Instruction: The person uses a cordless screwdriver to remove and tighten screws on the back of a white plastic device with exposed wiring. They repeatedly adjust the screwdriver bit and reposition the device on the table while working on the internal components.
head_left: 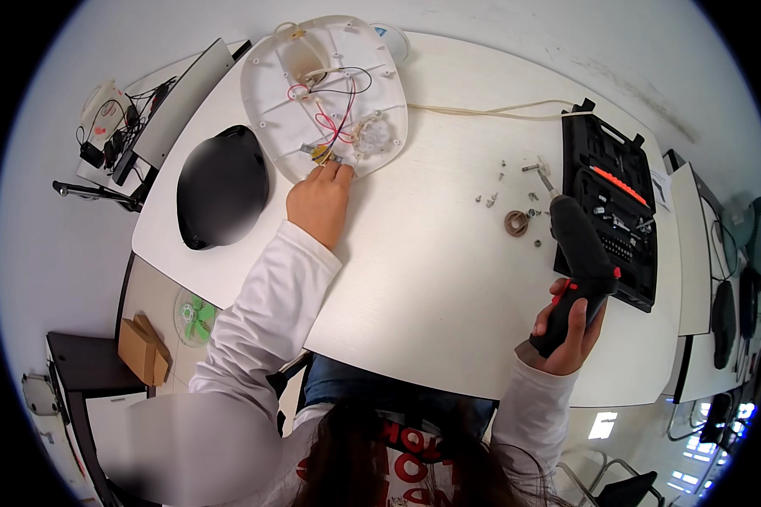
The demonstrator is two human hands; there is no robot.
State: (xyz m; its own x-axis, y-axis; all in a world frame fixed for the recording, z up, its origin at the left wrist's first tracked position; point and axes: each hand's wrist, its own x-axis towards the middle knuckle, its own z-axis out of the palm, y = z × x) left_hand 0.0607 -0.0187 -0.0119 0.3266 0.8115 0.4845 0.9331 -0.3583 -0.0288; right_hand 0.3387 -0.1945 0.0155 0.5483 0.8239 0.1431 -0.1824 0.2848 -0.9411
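Cardboard box: the brown box point(144, 348) stands open on the floor, well to the left of the left fingers point(331, 172) and nearer the person.
Green-bladed fan: a round fan point(196, 318) sits on the floor just right of that box, also well apart from the left fingers.
Black cover: a glossy, rounded black cover point(221, 188) lies on the white worktop point(423, 279), left of the left fingers and not touching them.
White housing: the rounded white housing point(266, 127) lies with its ribbed inside up, directly beyond the left fingers, which rest at its near edge.
Left fingers: bent and close together beside a small yellow part point(320, 153); whether they pinch it I cannot tell, since the knuckles hide the tips.
Wires: red and black wires point(347, 110) loop inside the housing, beyond the left fingers.
Clear round part: a see-through part point(372, 135) sits in the housing, beyond and right of the left fingers.
Screws: small screws point(492, 201) lie scattered beyond and left of the right fingers point(577, 317).
Brown ring: the ring point(509, 227) lies near those screws, likewise beyond and left of the right fingers.
Power drill: the black drill point(579, 245) is raised, its bit pointing away from the person.
Right fingers: wrapped around the drill's handle.
Tool case: the open black case point(577, 139) lies beyond and right of the right fingers, holding bits and sockets.
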